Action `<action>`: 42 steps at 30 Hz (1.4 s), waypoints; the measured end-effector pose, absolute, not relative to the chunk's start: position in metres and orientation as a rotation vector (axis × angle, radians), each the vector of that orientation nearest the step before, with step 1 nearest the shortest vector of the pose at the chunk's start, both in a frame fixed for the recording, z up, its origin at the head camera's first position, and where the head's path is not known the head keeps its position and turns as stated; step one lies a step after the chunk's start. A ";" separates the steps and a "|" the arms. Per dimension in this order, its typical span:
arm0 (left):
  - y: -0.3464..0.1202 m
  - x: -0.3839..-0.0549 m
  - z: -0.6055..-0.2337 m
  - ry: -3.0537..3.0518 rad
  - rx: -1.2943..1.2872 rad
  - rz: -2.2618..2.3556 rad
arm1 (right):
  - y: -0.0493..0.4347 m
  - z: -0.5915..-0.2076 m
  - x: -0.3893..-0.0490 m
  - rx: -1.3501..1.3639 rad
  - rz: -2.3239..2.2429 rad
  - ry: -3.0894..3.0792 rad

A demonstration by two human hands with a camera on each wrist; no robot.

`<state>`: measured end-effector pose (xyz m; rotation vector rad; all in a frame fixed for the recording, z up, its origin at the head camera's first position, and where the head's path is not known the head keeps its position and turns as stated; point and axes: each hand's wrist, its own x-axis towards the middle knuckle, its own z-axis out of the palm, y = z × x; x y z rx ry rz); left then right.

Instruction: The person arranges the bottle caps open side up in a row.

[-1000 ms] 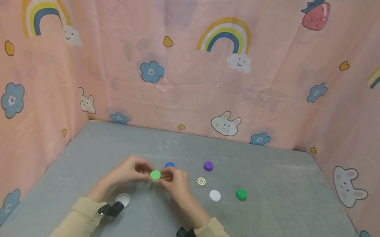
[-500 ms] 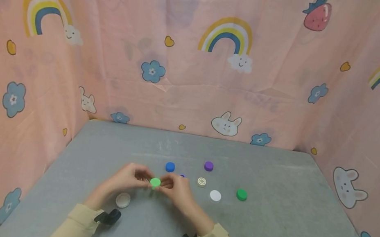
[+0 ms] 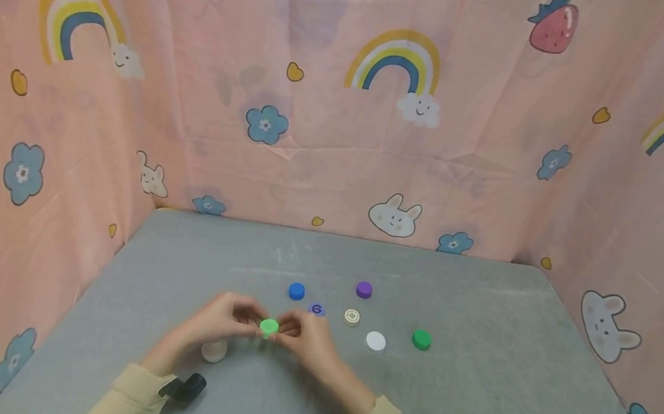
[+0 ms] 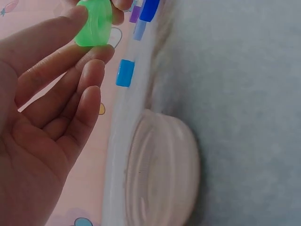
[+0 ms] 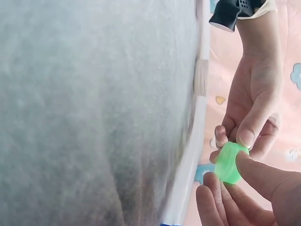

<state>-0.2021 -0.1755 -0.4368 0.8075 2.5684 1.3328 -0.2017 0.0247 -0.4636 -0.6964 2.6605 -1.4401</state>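
Between my two hands is a small bright green cap-like piece point(image 3: 268, 328), translucent, with a flat round top. My left hand point(image 3: 228, 317) pinches its left side between thumb and fingers. From the other side my right hand point(image 3: 308, 337) pinches it too, its thumb point(image 5: 257, 174) lying against the green wall in the right wrist view. The piece is up off the table. Below the left hand a clear round lid point(image 3: 214, 352) lies on the tabletop, large in the left wrist view. Just beyond the right hand is a lettered purple-blue cap point(image 3: 317, 310), partly hidden.
Farther back on the grey table point(image 3: 470, 403) lie a blue cap point(image 3: 296, 291) and a purple cap point(image 3: 364, 289). To the right are a cream patterned disc point(image 3: 351, 317), a white disc point(image 3: 376, 341) and a dark green cap point(image 3: 422, 339). A pink printed curtain point(image 3: 312, 168) surrounds the table.
Both hands have drawn back toward the body with the bright green piece between them. The blue cap and the lettered purple-blue cap have come out from behind the right hand.
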 end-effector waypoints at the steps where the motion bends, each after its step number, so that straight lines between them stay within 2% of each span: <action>1: -0.176 -0.202 -0.438 2.566 0.810 1.337 | 0.025 -0.464 -0.201 -0.701 -1.449 2.653; 14: -0.186 -0.212 -0.476 2.540 0.779 1.384 | 0.026 -0.464 -0.194 -0.716 -1.454 2.615; 30: -0.186 -0.210 -0.475 2.569 0.750 1.422 | 0.026 -0.470 -0.196 -0.671 -1.537 2.525; 42: -0.187 -0.210 -0.473 2.563 0.854 1.473 | 0.025 -0.465 -0.199 -0.606 -1.543 2.515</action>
